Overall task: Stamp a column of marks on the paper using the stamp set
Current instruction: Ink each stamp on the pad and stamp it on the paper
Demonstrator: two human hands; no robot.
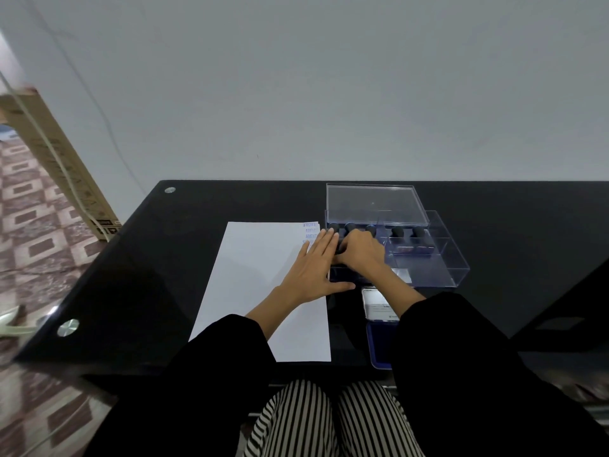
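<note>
A white sheet of paper (257,285) lies on the black table, with several blue stamped marks (311,230) in a column at its far right corner. My left hand (313,268) rests flat on the paper's right edge, fingers spread. My right hand (361,253) reaches into the clear plastic stamp case (454,258) and closes around a black-handled stamp (341,248). More black stamps (408,233) stand in a row in the case. The blue ink pad (379,344) lies open near the front edge, partly hidden by my right sleeve.
The case's clear lid (375,202) stands open behind it. The black glass table (164,258) ends at the left with round metal fittings (68,327). A long cardboard box (66,166) leans against the wall at the left.
</note>
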